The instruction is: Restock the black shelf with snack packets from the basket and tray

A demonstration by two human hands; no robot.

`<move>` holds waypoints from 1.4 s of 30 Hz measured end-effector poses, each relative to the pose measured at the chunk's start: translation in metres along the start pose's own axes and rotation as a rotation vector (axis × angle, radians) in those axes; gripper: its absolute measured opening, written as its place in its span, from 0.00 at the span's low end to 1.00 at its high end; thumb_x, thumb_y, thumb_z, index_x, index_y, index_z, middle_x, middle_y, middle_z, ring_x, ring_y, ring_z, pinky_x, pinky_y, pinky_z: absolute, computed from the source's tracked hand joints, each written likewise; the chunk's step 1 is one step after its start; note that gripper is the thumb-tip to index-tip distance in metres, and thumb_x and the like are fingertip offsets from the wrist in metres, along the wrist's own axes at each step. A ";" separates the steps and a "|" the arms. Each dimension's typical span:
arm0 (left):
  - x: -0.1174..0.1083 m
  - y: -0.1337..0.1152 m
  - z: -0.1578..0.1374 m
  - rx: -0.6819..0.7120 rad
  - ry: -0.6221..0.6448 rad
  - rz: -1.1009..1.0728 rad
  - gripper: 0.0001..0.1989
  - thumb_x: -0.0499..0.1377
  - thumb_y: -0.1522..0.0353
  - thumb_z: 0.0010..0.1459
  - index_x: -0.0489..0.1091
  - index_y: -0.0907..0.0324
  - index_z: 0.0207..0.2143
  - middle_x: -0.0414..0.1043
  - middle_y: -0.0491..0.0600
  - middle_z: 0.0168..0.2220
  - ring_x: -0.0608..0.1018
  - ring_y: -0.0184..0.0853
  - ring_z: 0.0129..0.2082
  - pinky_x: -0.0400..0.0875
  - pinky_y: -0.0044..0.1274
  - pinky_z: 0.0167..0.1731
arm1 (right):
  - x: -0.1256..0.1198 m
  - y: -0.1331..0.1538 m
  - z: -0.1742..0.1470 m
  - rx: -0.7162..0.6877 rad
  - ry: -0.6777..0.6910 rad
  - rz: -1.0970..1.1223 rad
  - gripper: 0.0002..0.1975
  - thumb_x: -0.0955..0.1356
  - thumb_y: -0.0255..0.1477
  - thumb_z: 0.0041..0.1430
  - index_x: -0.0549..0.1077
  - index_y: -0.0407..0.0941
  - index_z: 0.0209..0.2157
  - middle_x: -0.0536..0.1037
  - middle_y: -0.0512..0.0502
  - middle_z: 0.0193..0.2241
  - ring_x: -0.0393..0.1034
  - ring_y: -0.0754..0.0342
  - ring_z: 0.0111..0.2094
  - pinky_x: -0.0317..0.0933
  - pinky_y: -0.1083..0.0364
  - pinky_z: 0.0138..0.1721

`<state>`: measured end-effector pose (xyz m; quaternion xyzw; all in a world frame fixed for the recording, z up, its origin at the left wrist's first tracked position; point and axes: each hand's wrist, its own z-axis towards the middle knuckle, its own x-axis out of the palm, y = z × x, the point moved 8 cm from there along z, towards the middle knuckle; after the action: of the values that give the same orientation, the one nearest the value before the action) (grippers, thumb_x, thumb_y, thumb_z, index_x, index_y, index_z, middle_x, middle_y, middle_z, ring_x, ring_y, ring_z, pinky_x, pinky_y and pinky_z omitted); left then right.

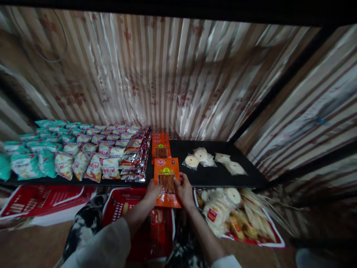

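An orange snack packet (167,198) with brown sticks showing through its window is held by its two sides, just in front of the black shelf (178,175). My left hand (153,192) is closed on its left edge, and my right hand (184,190) grips the right edge with the thumb on the front. Behind it, more orange packets (161,143) lie in a line on the shelf. Below my hands sits a red basket (114,208) with a few orange packets (158,223) inside.
Rows of white snack bags (93,166), teal bags (26,166) and shiny red packets (134,167) fill the shelf's left. Clear-wrapped white discs (192,161) lie to the right. Another red basket (276,245) holds mixed packages. Striped sheeting (156,74) backs the shelf; a dark bar (279,85) crosses the right.
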<state>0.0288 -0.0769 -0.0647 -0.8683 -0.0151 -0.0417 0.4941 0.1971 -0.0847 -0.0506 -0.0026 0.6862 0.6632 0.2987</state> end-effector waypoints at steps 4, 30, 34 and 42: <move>0.002 -0.013 0.030 0.080 -0.138 0.147 0.25 0.61 0.74 0.45 0.66 0.57 0.49 0.74 0.52 0.46 0.74 0.40 0.48 0.67 0.24 0.43 | 0.004 0.002 0.040 -0.013 -0.028 -0.134 0.18 0.62 0.38 0.53 0.69 0.42 0.43 0.78 0.44 0.31 0.73 0.49 0.32 0.64 0.53 0.35; 0.012 -0.092 0.094 0.222 -0.351 0.743 0.16 0.51 0.71 0.54 0.74 0.59 0.42 0.71 0.59 0.48 0.66 0.49 0.54 0.61 0.33 0.50 | 0.057 0.016 0.152 0.024 0.075 -0.528 0.20 0.63 0.35 0.59 0.66 0.44 0.52 0.78 0.41 0.41 0.73 0.49 0.42 0.62 0.56 0.38; 0.016 -0.089 0.094 0.264 -0.360 0.779 0.17 0.50 0.72 0.55 0.72 0.61 0.46 0.67 0.60 0.51 0.63 0.50 0.56 0.60 0.34 0.51 | 0.060 0.015 0.149 0.019 0.104 -0.589 0.21 0.61 0.36 0.61 0.64 0.44 0.55 0.75 0.39 0.45 0.72 0.49 0.43 0.61 0.56 0.39; 0.016 -0.081 0.098 0.292 -0.378 0.790 0.19 0.52 0.72 0.54 0.68 0.64 0.49 0.64 0.61 0.54 0.61 0.49 0.57 0.53 0.34 0.56 | 0.055 0.028 0.143 -0.084 0.030 -0.730 0.20 0.60 0.36 0.61 0.69 0.44 0.52 0.70 0.37 0.47 0.64 0.46 0.48 0.59 0.52 0.46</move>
<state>0.0448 0.0483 -0.0440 -0.7213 0.2212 0.3114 0.5777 0.1987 0.0710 -0.0392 -0.2693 0.6168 0.5403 0.5051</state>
